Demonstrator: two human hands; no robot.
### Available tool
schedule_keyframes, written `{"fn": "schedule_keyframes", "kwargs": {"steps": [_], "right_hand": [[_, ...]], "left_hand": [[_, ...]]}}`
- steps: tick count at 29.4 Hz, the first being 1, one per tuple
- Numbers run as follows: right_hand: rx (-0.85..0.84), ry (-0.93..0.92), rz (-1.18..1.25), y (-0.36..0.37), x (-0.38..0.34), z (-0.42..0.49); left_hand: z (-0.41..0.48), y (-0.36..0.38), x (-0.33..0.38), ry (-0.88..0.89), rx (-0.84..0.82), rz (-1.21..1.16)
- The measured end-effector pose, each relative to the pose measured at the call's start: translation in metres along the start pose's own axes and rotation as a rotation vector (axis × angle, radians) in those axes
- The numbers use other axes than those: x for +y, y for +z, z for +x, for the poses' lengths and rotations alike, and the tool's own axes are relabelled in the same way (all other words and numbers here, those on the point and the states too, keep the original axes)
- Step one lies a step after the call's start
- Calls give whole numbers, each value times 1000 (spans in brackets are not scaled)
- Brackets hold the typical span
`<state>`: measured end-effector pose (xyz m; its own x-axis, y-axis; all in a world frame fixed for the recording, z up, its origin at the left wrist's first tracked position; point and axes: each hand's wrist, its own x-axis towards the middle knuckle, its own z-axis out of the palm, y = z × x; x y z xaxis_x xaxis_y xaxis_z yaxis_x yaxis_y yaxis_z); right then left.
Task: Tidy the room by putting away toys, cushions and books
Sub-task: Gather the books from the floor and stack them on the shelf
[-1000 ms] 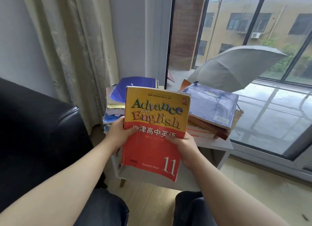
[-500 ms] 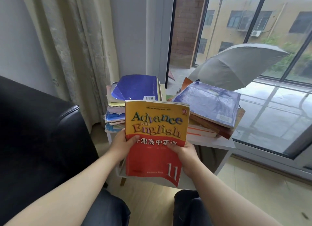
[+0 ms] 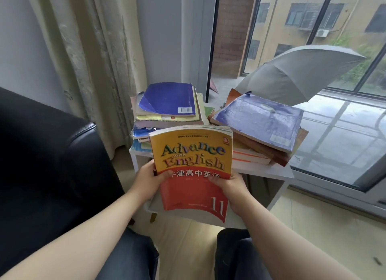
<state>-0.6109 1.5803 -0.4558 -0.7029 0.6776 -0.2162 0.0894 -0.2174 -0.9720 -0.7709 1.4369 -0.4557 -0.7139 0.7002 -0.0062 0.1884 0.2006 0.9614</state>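
Observation:
A yellow and red "Advance with English" textbook is held face up in front of a small white side table. My left hand grips its left edge with the thumb on the cover. My right hand grips its lower right part, thumb on top. Behind the book, a pile of books topped by a dark blue one stands on the table's left. A second pile topped by a worn pale blue book leans on the right.
A black leather armchair fills the left side. A beige curtain hangs behind it. An open grey umbrella stands beyond the glass door on the right. Pale wooden floor lies under the table.
Both hands have lowered the textbook and tilted its top edge away, so the dark blue book on the left pile now shows fully above it.

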Motion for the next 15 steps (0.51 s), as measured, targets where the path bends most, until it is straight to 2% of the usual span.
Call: {"fn": "schedule_keyframes", "kwargs": {"steps": [8, 11, 15], "right_hand": [[-17, 154, -233, -9, 37, -5], [7, 240, -349, -9, 51, 3], [11, 304, -374, -3, 69, 26]], "left_hand": [[-21, -3, -24, -197, -137, 100], [-22, -1, -39, -261, -115, 129], [-7, 2, -55, -311, -61, 152]]}}
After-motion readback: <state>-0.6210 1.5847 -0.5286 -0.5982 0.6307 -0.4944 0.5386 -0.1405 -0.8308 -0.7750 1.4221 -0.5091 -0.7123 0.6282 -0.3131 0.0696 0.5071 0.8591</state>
